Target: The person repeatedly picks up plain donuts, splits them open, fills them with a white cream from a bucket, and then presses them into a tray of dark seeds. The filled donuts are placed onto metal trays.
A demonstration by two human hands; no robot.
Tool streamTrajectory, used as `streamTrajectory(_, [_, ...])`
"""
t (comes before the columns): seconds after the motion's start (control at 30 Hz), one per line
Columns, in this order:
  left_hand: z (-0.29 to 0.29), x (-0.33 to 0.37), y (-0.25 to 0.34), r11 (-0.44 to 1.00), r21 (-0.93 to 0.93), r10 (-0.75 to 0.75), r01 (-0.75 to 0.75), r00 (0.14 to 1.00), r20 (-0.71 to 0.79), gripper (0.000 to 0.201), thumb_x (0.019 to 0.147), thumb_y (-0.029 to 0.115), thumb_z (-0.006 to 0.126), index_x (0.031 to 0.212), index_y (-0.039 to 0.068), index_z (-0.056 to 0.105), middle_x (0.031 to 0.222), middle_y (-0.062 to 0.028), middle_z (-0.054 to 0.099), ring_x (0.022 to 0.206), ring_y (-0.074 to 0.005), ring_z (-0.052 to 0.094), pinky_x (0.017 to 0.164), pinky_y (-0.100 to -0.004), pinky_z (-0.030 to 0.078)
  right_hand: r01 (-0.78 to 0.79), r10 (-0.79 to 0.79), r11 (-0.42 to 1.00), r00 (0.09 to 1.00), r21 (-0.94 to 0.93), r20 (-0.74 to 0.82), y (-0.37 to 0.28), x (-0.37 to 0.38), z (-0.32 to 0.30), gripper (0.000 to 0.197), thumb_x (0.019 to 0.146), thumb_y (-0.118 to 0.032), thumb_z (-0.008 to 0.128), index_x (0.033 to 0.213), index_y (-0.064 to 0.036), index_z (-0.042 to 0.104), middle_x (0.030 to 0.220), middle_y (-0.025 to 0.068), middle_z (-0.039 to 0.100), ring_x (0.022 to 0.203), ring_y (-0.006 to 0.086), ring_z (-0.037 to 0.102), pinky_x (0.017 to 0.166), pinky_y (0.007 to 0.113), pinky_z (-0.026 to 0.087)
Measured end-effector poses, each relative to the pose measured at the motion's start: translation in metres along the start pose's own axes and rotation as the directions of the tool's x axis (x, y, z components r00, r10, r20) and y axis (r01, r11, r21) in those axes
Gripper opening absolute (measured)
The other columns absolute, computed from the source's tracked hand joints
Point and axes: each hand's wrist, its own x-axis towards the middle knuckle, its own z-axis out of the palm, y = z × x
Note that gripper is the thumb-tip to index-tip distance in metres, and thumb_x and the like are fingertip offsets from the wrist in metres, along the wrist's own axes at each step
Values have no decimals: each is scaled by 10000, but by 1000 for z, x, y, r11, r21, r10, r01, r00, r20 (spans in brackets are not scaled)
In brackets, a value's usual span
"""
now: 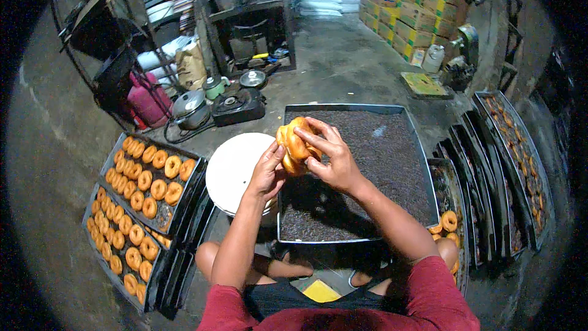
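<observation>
The forearms [241,239] reach forward and converge so that a bunch of golden ring doughnuts [294,146] is held above the left edge of a metal tray [346,107] of dark, chocolate-like sprinkles [392,165]; the left hand [267,170] curls around its lower left side while the right hand [334,156] grips it with spread fingers over the top, probably keeping the soft pieces together. The white round surface [231,168] stands just beside the tray, presumably for easy reach, with doughnut-filled baking trays [164,216] stacked farther left and a gas stove [239,107] beyond.
</observation>
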Motion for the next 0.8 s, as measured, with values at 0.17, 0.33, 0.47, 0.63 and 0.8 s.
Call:
streamTrajectory(0.17, [24,26,-37,996,85,28,-28,1000,-5,555,977,204,627,1459,44,403,1305,-71,570,1131,-175,619,880,-317,566,-363,390,888,920,281,-41,26,-26,-25,559,826,-138,665,1375,-80,569,1337,187,575,1222,320,568,1042,422,457])
streamTrajectory(0.33, [35,40,-51,939,336,-31,77,990,-140,612,951,177,665,1481,48,387,1287,-51,568,1046,-119,626,736,-212,553,-450,550,-8,744,893,380,59,-64,-80,542,912,-117,609,1445,-122,505,1239,36,634,995,127,633,860,266,529])
streamTrajectory(0.47, [49,38,-57,934,346,-49,89,991,-122,624,940,138,645,1488,63,356,1327,-101,543,1131,-184,596,801,-291,563,-456,462,864,887,-214,-21,100,-104,-122,471,847,-118,625,1318,-112,618,1207,182,656,1049,282,652,901,391,528])
streamTrajectory(0.63, [69,43,-77,494,858,76,-141,990,119,569,858,153,692,1371,68,461,1266,-127,571,1140,-248,592,897,-366,526,-193,399,758,892,-623,210,117,-173,-96,362,830,-135,640,1186,-73,668,1267,234,594,1174,396,576,1007,460,482])
streamTrajectory(0.8, [78,45,-107,61,934,101,-351,933,344,485,798,98,742,1249,44,574,1344,-166,568,1223,-302,571,997,-395,484,-331,488,769,857,-547,167,134,-171,-99,357,842,-125,647,1193,-72,683,1187,211,653,1084,391,639,937,443,510])
